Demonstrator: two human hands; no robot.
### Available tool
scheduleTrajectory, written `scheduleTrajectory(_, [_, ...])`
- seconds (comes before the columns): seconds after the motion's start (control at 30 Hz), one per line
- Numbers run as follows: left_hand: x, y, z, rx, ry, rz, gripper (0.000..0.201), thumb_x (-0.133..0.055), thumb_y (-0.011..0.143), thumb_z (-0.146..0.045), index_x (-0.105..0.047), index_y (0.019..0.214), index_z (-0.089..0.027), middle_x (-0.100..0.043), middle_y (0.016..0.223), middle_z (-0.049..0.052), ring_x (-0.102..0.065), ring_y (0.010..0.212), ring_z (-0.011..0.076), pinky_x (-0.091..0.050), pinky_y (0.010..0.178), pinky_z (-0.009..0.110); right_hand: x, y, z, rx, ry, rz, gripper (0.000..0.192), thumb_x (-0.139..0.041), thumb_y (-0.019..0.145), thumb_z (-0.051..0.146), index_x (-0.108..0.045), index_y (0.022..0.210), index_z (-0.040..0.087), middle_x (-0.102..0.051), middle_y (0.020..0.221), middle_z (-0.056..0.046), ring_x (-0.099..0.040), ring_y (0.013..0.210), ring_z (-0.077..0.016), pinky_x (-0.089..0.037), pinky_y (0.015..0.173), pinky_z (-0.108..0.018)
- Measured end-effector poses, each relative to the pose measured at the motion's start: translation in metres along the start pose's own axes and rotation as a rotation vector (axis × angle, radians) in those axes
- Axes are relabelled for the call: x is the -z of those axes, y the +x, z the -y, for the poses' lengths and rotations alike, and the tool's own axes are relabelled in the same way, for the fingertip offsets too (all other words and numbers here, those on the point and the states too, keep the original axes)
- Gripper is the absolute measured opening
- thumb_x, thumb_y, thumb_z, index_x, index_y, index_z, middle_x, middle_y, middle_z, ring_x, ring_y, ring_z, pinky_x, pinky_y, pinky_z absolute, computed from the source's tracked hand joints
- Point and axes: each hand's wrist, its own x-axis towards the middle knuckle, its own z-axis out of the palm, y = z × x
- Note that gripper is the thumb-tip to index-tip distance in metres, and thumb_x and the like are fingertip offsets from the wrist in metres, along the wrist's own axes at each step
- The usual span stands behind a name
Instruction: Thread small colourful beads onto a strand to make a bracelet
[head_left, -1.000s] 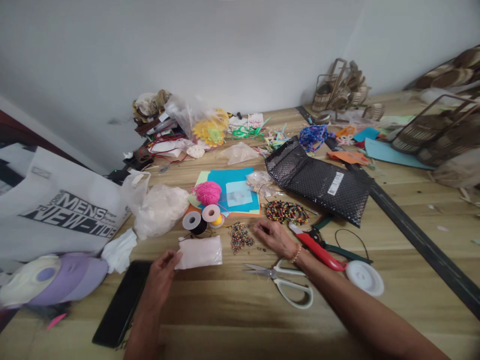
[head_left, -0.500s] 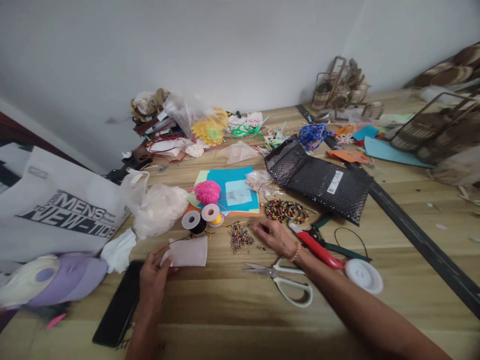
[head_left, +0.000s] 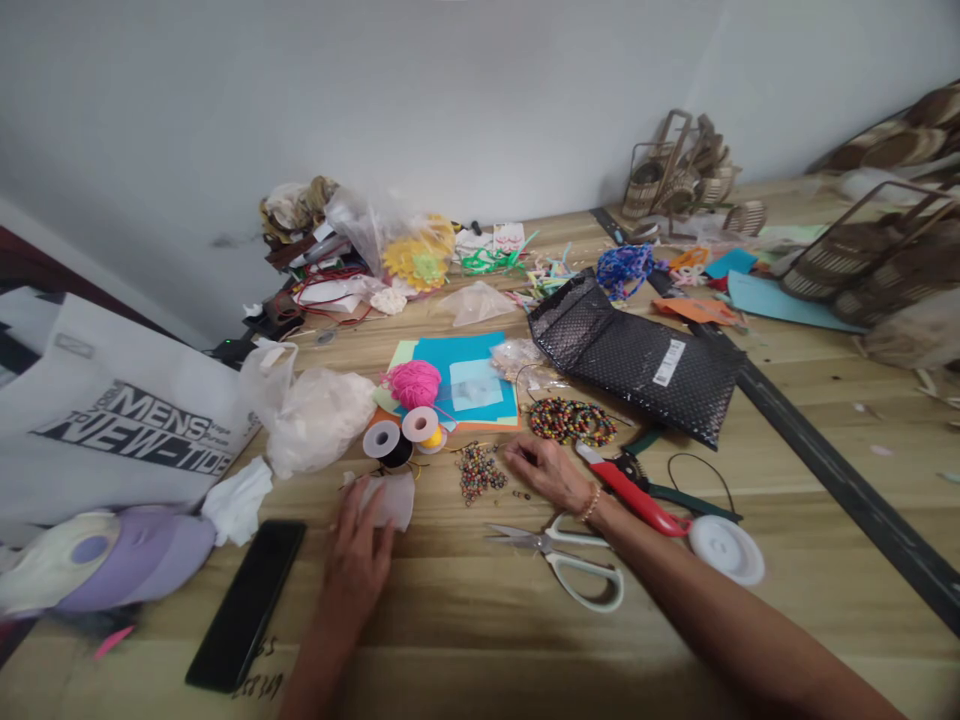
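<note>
Nearest on the pale wooden worktop [head_left: 480, 640], a flat black phone [head_left: 246, 602] is seen lying left of the left forearm. The left hand [head_left: 358, 552] is laid palm down with fingers spread, its fingertips pressed on the small translucent white plastic pouch [head_left: 391, 498], which lies flat just before the black and pink thread spools [head_left: 403, 436]. White-handled steel scissors [head_left: 570, 560] are found between the two forearms, touching the right wrist. The right hand [head_left: 546, 472] is rested on the worktop, fingers curled together toward the loose pile of small multicoloured beads [head_left: 475, 472]; whether a bead is pinched cannot be told. Red-handled pliers [head_left: 628, 490] lie just right of that wrist. Farther back sit strung multicoloured bead bracelets [head_left: 571, 422], a pink yarn ball [head_left: 414, 383] and a black bubble mailer [head_left: 637, 360]
</note>
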Motion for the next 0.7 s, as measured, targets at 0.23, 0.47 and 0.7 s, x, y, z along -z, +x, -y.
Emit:
scheduleTrajectory(0.23, [-0.022,-0.013,0.001,-0.061,0.160,0.248,0.056,-0.038,0.097,-0.040,-0.033,0.149,-0.020,-0.026,0.158,0.018,-0.020,0.147,0.0355,-0.025,0.112,0.061,0.000,0.000,0.002,0.000,-0.008,0.005,0.025,-0.045,0.091,0.031,-0.060,0.075,0.018,-0.058,0.065,0.000,-0.050,0.059,-0.0131,-0.035,0.057,-0.022])
scheduleTrajectory(0.47, [-0.024,-0.007,0.002,-0.021,0.188,0.272,0.054,-0.036,0.098,-0.037,-0.035,0.149,-0.020,-0.029,0.157,0.017,-0.024,0.146,0.0336,-0.027,0.112,0.059,-0.001,0.000,0.001,-0.002,-0.013,-0.001,0.026,-0.046,0.091,0.031,-0.061,0.075,0.018,-0.060,0.065,-0.001,-0.051,0.059,-0.0134,-0.035,0.056,-0.022])
scheduleTrajectory(0.7, [-0.018,0.012,-0.022,0.014,0.083,0.095,0.052,-0.043,0.095,-0.039,-0.045,0.142,-0.018,-0.041,0.150,0.019,-0.032,0.141,0.0379,-0.033,0.109,0.059,0.006,0.001,0.006,0.004,-0.001,0.028,0.023,-0.046,0.090,0.027,-0.060,0.075,0.018,-0.058,0.065,0.000,-0.050,0.059,-0.0129,-0.034,0.057,-0.022])
